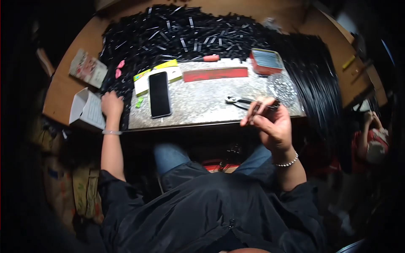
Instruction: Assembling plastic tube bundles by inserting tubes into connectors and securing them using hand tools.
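My right hand (273, 124) is raised over the front right edge of the work surface, thumb and fingers closed around something small and dark that I cannot make out. Just beyond it lie pliers (236, 101) with dark handles. On the left, my left hand (112, 104) rests with bent fingers between an open white box (86, 110) and loose black pieces; its fingertips are partly hidden, and what they hold does not show. A black phone (160, 95) lies right of that hand, with a small green piece (139, 102) between them.
A heap of short black strips (177, 36) covers the back; long black strips (314, 71) drape over the right edge. A red bar (215, 74), a red tin (266, 62), clear plastic (282, 88) and yellow-white boxes (171, 71) lie around. Another person's hands (372, 120) show far right.
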A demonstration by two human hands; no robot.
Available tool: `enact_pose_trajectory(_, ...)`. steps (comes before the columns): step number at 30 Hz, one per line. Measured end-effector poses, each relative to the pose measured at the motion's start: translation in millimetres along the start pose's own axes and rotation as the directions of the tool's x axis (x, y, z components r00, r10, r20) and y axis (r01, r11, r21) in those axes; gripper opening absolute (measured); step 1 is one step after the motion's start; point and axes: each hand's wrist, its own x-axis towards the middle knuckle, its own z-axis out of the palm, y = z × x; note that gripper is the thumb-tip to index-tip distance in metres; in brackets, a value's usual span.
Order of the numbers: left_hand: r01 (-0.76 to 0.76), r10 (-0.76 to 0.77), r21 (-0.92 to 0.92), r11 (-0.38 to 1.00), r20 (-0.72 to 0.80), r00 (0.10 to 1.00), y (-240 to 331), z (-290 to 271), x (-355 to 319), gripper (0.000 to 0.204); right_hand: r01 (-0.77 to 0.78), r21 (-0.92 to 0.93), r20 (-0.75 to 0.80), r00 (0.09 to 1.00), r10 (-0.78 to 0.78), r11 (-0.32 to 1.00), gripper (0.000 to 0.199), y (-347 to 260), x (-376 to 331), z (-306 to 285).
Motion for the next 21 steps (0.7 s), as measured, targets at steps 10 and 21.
enact_pose_trajectory(10, -0.100, 0.089, -0.207, 0.973, -0.064, 0.994, 8.7, 15.4, 3.4, 0.016, -0.023, -0.020, -0.002, 1.000, 0.023, 1.000, 0.015, 2.3, -2.5, -1.0)
enact_pose_trajectory(21, 0.266, 0.474, -0.750, -0.605, -0.071, 0.877, 158.1, -161.8, -55.8, 0.026, -0.015, 0.045, 0.143, 0.990, 0.009, 0.999, 0.012, 17.9, 3.9, 17.7)
